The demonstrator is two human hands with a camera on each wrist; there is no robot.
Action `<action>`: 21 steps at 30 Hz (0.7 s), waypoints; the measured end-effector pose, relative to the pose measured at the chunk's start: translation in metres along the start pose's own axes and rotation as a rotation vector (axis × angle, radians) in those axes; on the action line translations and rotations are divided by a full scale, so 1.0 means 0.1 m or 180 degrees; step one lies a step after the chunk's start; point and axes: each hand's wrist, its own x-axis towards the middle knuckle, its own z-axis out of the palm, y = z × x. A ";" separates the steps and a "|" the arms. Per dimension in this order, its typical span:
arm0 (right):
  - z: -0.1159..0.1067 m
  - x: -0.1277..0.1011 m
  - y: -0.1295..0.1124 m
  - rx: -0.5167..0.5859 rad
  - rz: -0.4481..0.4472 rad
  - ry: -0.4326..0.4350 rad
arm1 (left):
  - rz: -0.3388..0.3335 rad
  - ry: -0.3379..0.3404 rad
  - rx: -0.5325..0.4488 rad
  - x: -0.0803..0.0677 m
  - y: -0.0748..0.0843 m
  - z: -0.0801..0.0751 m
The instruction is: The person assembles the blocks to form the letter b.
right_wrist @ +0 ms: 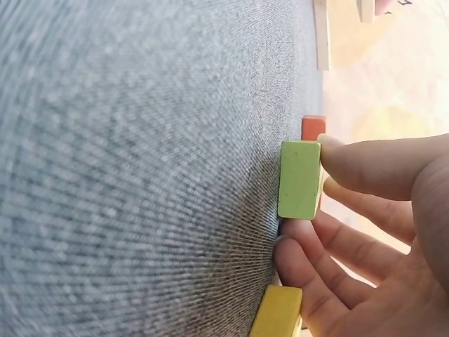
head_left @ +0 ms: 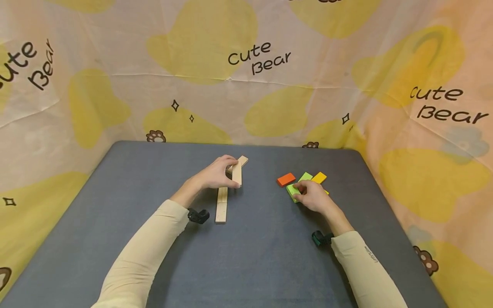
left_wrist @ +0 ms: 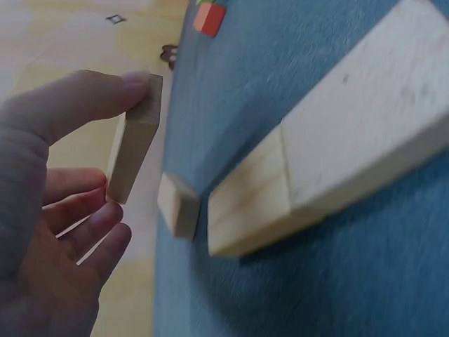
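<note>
Left hand point(head_left: 215, 174) pinches a plain wood block point(head_left: 236, 173) by thumb and fingertips, held just above the desk point(head_left: 115, 205) at mid-width toward the back edge; right hand point(head_left: 313, 196) pinches a green block point(right_wrist: 299, 179) between thumb and fingers, right of centre. Risk, left: the grip is only at the block's ends, seen in the wrist view, so it may twist out or drop onto the long strip point(head_left: 221, 205) lying just below it and knock that askew; a second short wood piece point(left_wrist: 177, 205) lies close beside the strip's end and could also be nudged. Risk, right: the green block is lifted from a tight cluster, so the fingers may drag the yellow block point(head_left: 319, 177) or the orange block point(head_left: 286, 179), both just beside. A second green block point(head_left: 306, 176) sits behind. Printed cloth walls point(head_left: 246, 85) close the back and sides. Wrist cameras point(head_left: 198, 215) ride low and could brush the desk.
</note>
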 end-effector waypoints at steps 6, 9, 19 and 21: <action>-0.01 -0.02 -0.02 0.0014 -0.0001 -0.0004 | -0.0069 0.0078 0.0019 -0.06 -0.09 -0.14; -0.01 -0.01 -0.02 0.0025 0.0001 -0.0007 | -0.0076 0.0095 0.0030 -0.08 -0.13 -0.20; 0.00 -0.01 0.00 -0.0014 -0.0020 -0.0006 | -0.0160 0.0100 0.0074 -0.07 -0.28 -0.25; 0.01 -0.01 0.01 -0.0025 -0.0015 -0.0007 | -0.0199 0.0100 0.0067 -0.06 -0.34 -0.23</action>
